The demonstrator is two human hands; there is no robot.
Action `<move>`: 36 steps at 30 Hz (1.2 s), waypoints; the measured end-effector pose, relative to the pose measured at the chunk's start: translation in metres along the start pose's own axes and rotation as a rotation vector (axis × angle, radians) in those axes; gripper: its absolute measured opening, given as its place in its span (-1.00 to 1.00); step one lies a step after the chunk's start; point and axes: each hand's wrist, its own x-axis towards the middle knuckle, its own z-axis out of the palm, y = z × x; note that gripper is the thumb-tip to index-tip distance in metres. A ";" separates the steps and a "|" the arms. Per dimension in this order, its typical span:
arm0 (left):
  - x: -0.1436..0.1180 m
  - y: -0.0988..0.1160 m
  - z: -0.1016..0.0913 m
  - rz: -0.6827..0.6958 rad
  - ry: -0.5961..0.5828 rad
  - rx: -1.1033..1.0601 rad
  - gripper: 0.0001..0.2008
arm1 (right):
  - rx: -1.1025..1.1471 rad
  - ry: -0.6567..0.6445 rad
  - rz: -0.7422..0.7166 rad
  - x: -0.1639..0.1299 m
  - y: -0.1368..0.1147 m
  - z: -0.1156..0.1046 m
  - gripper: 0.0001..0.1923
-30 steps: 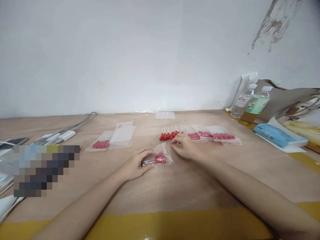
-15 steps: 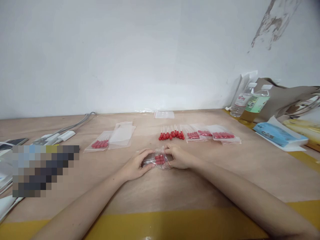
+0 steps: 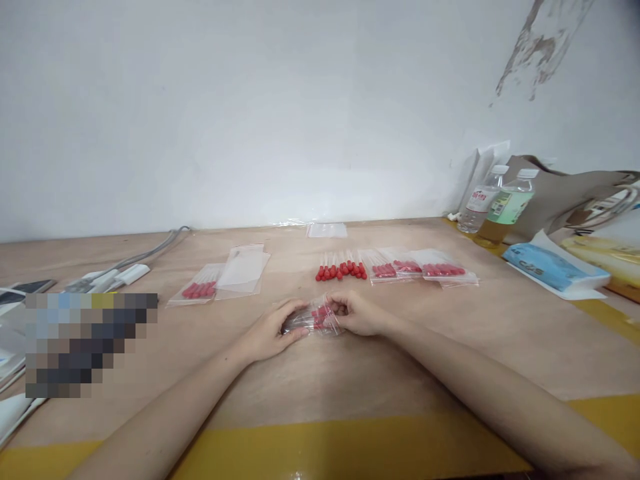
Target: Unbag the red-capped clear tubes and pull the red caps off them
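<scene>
The right fingers point(image 3: 341, 308) have come off the loose red-tipped sticks point(image 3: 341, 269) at 12 o'clock and now pinch the bag's point(image 3: 316, 318) right end, while the left hand point(image 3: 273, 329) holds its left end on the desk point(image 3: 450, 347). Both hands are closed on the bag — loading looks over, with the bag's mouth now being handled. Filled bags point(image 3: 425, 269) lie at 1 o'clock.

Small clear zip bag point(image 3: 314, 319) of red-tipped sticks — crumpled, flat on the wooden table, between both hands.
</scene>
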 end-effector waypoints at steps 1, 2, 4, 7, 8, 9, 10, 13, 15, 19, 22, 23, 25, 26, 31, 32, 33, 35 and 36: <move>0.000 0.000 0.000 -0.005 -0.002 0.000 -0.58 | 0.032 -0.001 0.012 0.000 0.001 -0.001 -0.80; 0.000 0.000 0.000 -0.008 -0.003 0.001 -0.58 | 0.064 -0.007 0.036 -0.001 0.002 -0.004 -0.77; 0.000 -0.001 0.000 -0.004 0.000 0.003 -0.58 | 0.118 -0.014 0.132 -0.003 0.002 -0.011 -0.72; 0.000 -0.001 -0.001 -0.004 -0.004 -0.001 -0.59 | 0.154 0.032 0.279 -0.007 0.000 -0.023 -0.66; 0.000 -0.001 -0.001 -0.005 -0.005 -0.005 -0.59 | 0.173 0.053 0.303 -0.007 0.000 -0.027 -0.66; 0.000 -0.001 -0.001 -0.006 -0.008 -0.009 -0.59 | 0.202 0.069 0.314 -0.008 0.000 -0.028 -0.65; 0.000 -0.001 -0.001 -0.006 -0.011 -0.013 -0.59 | 0.237 0.076 0.321 -0.007 0.001 -0.029 -0.65; 0.000 -0.002 0.000 0.000 -0.009 -0.014 -0.58 | 0.353 0.105 0.340 -0.004 0.006 -0.024 -0.67; 0.000 -0.002 -0.001 0.002 -0.006 -0.012 -0.58 | 0.421 0.151 0.342 -0.002 0.009 -0.020 -0.69; -0.001 0.000 -0.002 -0.013 -0.014 -0.018 -0.59 | 0.416 0.225 0.356 -0.004 0.008 -0.038 -0.74; -0.001 0.000 -0.002 -0.021 -0.019 -0.022 -0.60 | 0.310 0.262 0.338 -0.014 -0.003 -0.076 -0.74; -0.001 0.000 -0.003 -0.024 -0.019 -0.020 -0.60 | 0.270 0.306 0.321 -0.017 -0.009 -0.089 -0.73; -0.002 0.000 -0.003 -0.027 -0.019 -0.009 -0.59 | 0.186 0.428 0.250 -0.021 -0.019 -0.109 -0.72; -0.002 0.000 -0.003 -0.030 -0.019 -0.003 -0.59 | 0.123 0.509 0.190 -0.021 -0.022 -0.115 -0.73; -0.001 0.001 -0.004 -0.038 -0.037 -0.007 -0.58 | -0.338 0.754 -0.074 0.003 -0.014 -0.103 -0.82; -0.001 0.001 -0.004 -0.034 -0.039 -0.009 -0.58 | -0.459 0.734 -0.107 0.010 -0.009 -0.096 -0.84; -0.001 0.002 -0.004 -0.027 -0.041 -0.010 -0.59 | -0.575 0.702 -0.128 0.017 -0.003 -0.089 -0.85; -0.001 0.003 -0.005 -0.018 -0.043 -0.011 -0.59 | -0.754 0.617 -0.121 0.029 0.007 -0.076 -0.82; -0.001 0.003 -0.005 -0.017 -0.043 -0.011 -0.60 | -0.823 0.569 -0.101 0.034 0.011 -0.071 -0.80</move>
